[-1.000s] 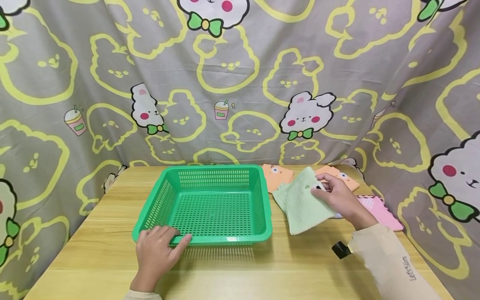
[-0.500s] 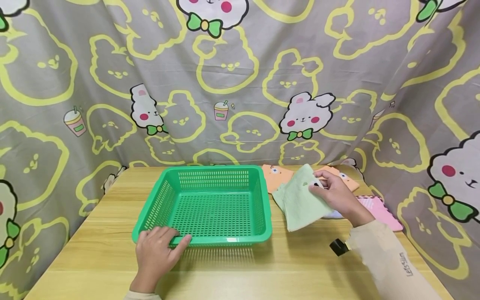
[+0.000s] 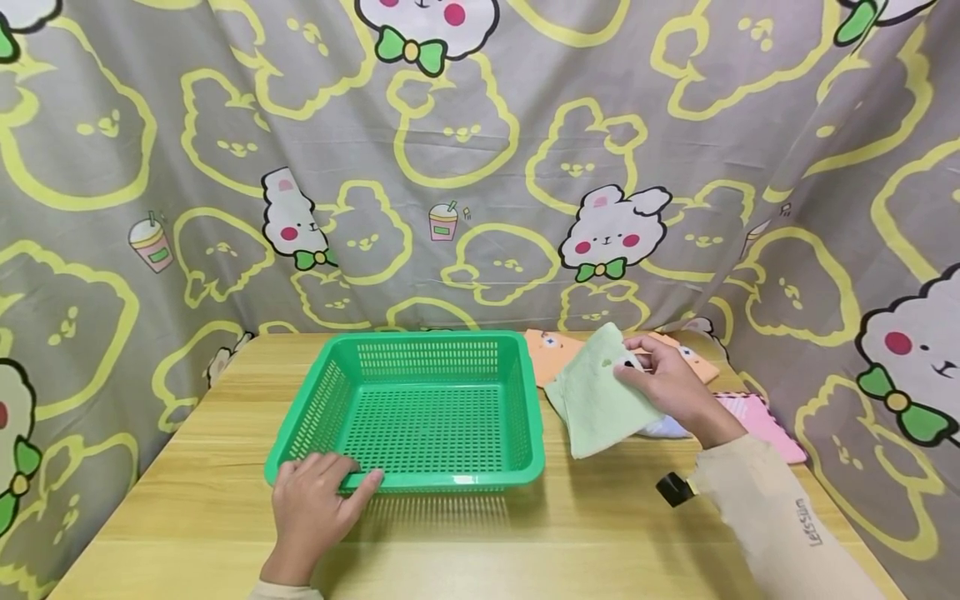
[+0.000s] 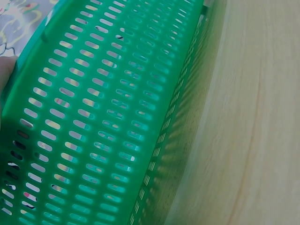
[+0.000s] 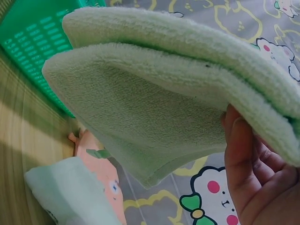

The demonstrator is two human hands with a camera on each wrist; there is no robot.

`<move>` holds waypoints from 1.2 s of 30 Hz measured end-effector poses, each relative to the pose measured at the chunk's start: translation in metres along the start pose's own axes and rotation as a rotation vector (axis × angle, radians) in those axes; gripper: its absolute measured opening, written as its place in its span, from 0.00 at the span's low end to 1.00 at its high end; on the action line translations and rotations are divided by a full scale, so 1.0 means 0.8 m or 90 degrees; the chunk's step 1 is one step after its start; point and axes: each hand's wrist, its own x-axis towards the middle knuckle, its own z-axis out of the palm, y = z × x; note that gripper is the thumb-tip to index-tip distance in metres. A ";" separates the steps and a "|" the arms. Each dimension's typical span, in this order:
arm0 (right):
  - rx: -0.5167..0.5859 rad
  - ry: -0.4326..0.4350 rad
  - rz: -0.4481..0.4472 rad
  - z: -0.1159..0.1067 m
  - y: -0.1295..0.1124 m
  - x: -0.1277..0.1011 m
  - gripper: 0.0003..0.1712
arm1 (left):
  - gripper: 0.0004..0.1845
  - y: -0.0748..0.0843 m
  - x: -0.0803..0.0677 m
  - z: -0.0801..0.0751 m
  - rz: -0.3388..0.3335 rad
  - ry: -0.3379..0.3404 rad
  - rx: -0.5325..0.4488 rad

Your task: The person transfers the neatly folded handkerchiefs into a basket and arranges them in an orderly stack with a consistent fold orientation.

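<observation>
L hand is gripping the green basket by its front rim, nr the L corner. R hand is pinching a folded lt-green cloth above the table, R of & apart from basket. Pink cloth is lying along table's R edge; wide wood strip's running in front of basket.

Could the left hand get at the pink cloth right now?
Probably not easily: the left hand is on the green basket's near rim, and the right arm, its right hand holding a light green cloth, seems in the way of the pink cloth.
</observation>
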 end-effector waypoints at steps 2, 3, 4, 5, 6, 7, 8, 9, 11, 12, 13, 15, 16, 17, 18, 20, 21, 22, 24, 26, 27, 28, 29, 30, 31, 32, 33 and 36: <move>0.000 -0.004 -0.002 0.001 -0.001 0.000 0.21 | 0.36 0.000 -0.001 0.000 0.001 0.005 0.000; -0.001 -0.004 -0.003 0.001 -0.001 0.001 0.21 | 0.36 0.000 -0.001 0.000 0.001 0.006 0.000; -0.002 -0.005 -0.003 0.001 -0.002 0.000 0.21 | 0.36 0.000 -0.001 0.000 0.000 0.007 -0.001; -0.002 -0.006 -0.005 0.001 -0.003 0.001 0.21 | 0.36 0.000 -0.001 0.000 -0.001 0.008 -0.002; -0.001 -0.006 -0.006 0.002 -0.003 0.000 0.21 | 0.36 0.000 -0.001 0.000 -0.001 0.007 -0.003; -0.001 -0.007 -0.008 0.002 -0.004 0.001 0.22 | 0.36 0.000 -0.001 0.000 -0.002 0.006 -0.004; 0.001 -0.006 -0.009 0.002 -0.004 0.001 0.22 | 0.36 -0.001 -0.001 0.000 -0.004 0.004 -0.005; 0.003 -0.005 -0.011 0.002 -0.005 0.001 0.22 | 0.36 -0.001 -0.001 0.000 -0.005 0.002 -0.006; 0.007 -0.004 -0.016 0.003 -0.005 0.001 0.21 | 0.36 -0.001 -0.001 0.000 -0.005 -0.001 -0.008; 0.008 -0.004 -0.018 0.004 -0.006 0.002 0.21 | 0.36 -0.001 -0.001 0.000 -0.005 -0.002 -0.008; 0.009 -0.005 -0.020 0.004 -0.006 0.002 0.21 | 0.36 -0.001 -0.001 0.000 -0.005 -0.002 -0.009; 0.010 -0.005 -0.020 0.005 -0.006 0.003 0.20 | 0.36 0.000 -0.001 0.000 -0.001 0.001 -0.007; 0.007 -0.003 -0.020 0.005 -0.006 0.003 0.20 | 0.36 0.000 -0.001 0.000 0.001 0.002 -0.006; 0.003 -0.002 -0.020 0.006 -0.006 0.003 0.20 | 0.36 0.000 0.000 0.000 0.004 0.005 -0.004; -0.001 0.001 -0.021 0.006 -0.006 0.003 0.21 | 0.36 0.001 0.000 0.000 0.006 0.007 -0.002; -0.012 0.006 -0.023 0.006 -0.007 0.004 0.21 | 0.36 0.001 0.000 0.001 0.010 0.012 0.000; -0.018 0.008 -0.026 0.007 -0.007 0.005 0.21 | 0.36 0.001 0.000 0.001 0.011 0.014 0.000; -0.022 0.010 -0.028 0.007 -0.007 0.005 0.21 | 0.36 0.000 0.000 0.001 0.012 0.017 0.000; -0.023 0.010 -0.032 0.008 -0.008 0.007 0.21 | 0.36 0.000 0.000 0.001 0.013 0.019 0.001; -0.026 0.013 -0.035 0.008 -0.007 0.008 0.21 | 0.36 0.000 0.000 0.001 0.013 0.020 0.000; -0.025 0.014 -0.036 0.008 -0.007 0.009 0.21 | 0.36 0.000 0.000 0.001 0.011 0.018 -0.001; -0.025 0.015 -0.037 0.008 -0.007 0.009 0.21 | 0.36 0.000 0.001 0.001 0.010 0.016 -0.002; -0.025 0.017 -0.037 0.008 -0.007 0.010 0.21 | 0.36 0.000 0.001 0.000 0.007 0.014 -0.003; -0.026 0.017 -0.038 0.008 -0.007 0.010 0.21 | 0.36 -0.001 0.001 0.000 0.006 0.012 -0.006; -0.028 0.019 -0.039 0.008 -0.006 0.011 0.22 | 0.36 -0.001 0.001 0.000 0.006 0.011 -0.008; -0.027 0.019 -0.038 0.009 -0.006 0.012 0.22 | 0.36 -0.001 0.001 0.000 0.005 0.010 -0.010; -0.025 0.019 -0.037 0.009 -0.006 0.012 0.22 | 0.36 -0.001 0.001 0.000 0.004 0.009 -0.011; -0.022 0.018 -0.038 0.009 -0.008 0.013 0.23 | 0.36 0.000 0.001 -0.001 0.007 0.008 -0.011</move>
